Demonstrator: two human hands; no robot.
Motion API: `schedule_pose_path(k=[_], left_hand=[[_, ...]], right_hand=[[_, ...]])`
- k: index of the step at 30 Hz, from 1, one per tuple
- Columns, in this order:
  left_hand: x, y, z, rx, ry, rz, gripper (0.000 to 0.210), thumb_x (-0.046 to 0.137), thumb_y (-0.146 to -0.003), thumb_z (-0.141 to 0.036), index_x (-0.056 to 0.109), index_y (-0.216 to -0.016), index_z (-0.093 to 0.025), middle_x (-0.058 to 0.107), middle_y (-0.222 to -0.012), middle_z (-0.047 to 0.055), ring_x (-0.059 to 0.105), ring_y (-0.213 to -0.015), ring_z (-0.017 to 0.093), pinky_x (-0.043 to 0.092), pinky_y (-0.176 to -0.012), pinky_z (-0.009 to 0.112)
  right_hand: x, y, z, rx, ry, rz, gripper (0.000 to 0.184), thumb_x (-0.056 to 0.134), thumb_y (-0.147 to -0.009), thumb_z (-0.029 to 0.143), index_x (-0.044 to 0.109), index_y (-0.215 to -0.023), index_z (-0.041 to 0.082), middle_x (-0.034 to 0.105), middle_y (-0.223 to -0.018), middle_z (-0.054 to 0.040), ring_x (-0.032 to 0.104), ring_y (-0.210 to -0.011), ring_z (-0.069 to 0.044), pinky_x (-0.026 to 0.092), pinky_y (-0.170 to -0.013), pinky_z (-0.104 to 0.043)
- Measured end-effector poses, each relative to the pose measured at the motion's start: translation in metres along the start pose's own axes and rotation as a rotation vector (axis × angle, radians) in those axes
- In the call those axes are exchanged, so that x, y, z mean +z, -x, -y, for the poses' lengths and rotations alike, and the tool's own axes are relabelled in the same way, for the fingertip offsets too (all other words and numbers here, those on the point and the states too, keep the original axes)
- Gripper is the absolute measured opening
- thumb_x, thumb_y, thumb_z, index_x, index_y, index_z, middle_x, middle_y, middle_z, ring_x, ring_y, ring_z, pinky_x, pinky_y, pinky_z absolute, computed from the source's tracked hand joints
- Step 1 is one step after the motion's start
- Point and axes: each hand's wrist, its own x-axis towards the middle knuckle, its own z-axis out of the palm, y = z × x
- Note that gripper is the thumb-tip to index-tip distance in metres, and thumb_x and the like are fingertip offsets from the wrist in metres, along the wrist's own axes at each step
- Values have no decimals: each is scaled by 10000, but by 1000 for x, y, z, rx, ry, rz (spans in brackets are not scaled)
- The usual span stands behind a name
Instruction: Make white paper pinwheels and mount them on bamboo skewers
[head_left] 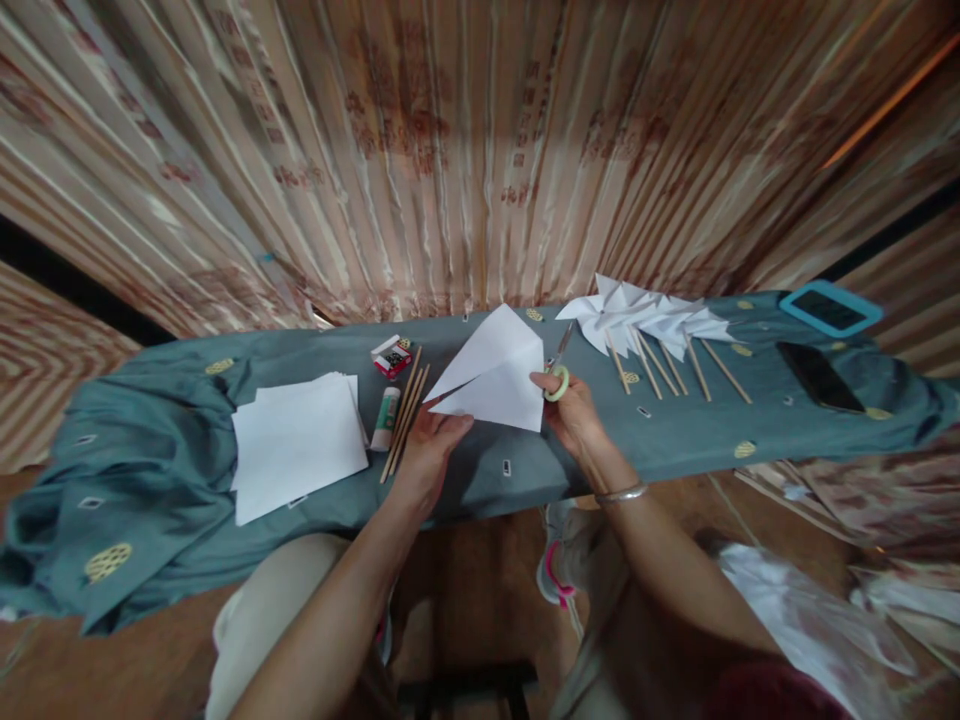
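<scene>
Holding what?

Left hand (431,445) pinches the paper (506,385) at its 8 o'clock corner; right hand (574,415) grips scissors (556,384) by the 3 o'clock edge.

And the slit (459,388)?

Runs toward 2 o'clock, left hand nearer.

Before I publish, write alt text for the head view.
A person's left hand and right hand hold a slit white paper sheet above a grey-green cloth, the right also holding pale-green-handled metal scissors. Leftward lies a stack of white paper; rightward, white paper pinwheels on thin wooden sticks.
</scene>
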Motion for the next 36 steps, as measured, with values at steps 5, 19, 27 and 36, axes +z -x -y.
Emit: schedule_pose_path(k=[5, 19, 27, 36], left_hand=[[9, 7, 1, -194, 158, -11, 345, 814, -604, -182, 641, -902, -206, 696, -942, 7, 656, -826, 161, 542, -756, 327], [-11, -11, -36, 166, 193, -200, 276, 731, -722, -148, 636, -976, -202, 718, -953, 13, 667, -739, 118, 551, -616, 208], [-18, -11, -42, 158, 211, -199, 288, 746, -705, -164, 634, -970, -184, 712, -903, 8, 657, -690, 114, 542, -588, 207], [-9, -9, -36, 140, 163, -178, 245, 743, -682, -170, 620, -893, -160, 671, -777, 0, 578, -570, 104, 412, -426, 192]], right_hand=[[15, 9, -8, 62, -7, 86, 351, 852, -490, 356, 625, -700, 189, 648, -603, 29, 584, -566, -138, 488, -584, -285], [5, 44, -5, 185, 334, 713, 590, 678, -694, 661, 638, -997, 156, 680, -769, -39, 562, -616, -110, 415, -569, -232], [-2, 55, -18, 243, 470, 894, 581, 687, -705, 627, 638, -1044, 158, 664, -796, -33, 573, -666, -105, 437, -608, -228], [0, 51, -22, 229, 467, 910, 547, 689, -734, 585, 654, -1075, 158, 658, -797, -26, 573, -672, -103, 448, -628, -224]])
